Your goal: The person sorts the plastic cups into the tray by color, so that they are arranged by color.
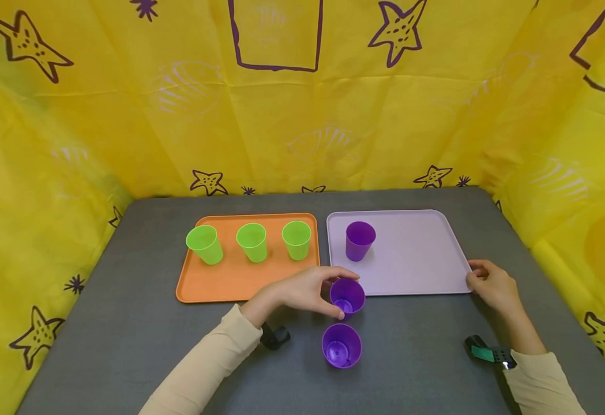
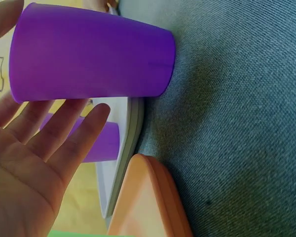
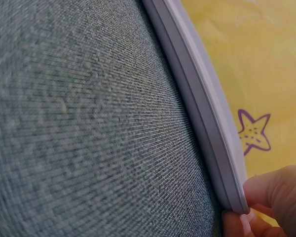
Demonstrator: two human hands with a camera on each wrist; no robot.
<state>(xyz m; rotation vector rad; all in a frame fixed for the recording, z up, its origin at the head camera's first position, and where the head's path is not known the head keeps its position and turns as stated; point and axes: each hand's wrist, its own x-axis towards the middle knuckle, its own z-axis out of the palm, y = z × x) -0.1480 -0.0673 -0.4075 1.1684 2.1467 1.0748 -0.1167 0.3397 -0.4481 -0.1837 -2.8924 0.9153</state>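
My left hand (image 1: 309,291) curls round a purple cup (image 1: 347,305), thumb at the near side of its rim and fingers on the far side. In the left wrist view this purple cup (image 2: 93,54) fills the upper left, its base close to the grey cloth. A second purple cup (image 1: 341,346) stands upright just nearer to me. Another purple cup (image 1: 359,242) stands on the left part of the lilac tray (image 1: 411,253). At that tray's near right corner my right hand (image 1: 495,288) pinches the rim between thumb and fingers, as the right wrist view shows.
Left of the lilac tray lies an orange tray (image 1: 214,288) bearing a row of three green cups (image 1: 254,245). Grey cloth (image 1: 401,357) covers the table. Yellow patterned curtains (image 1: 281,127) hang behind it and along both sides.
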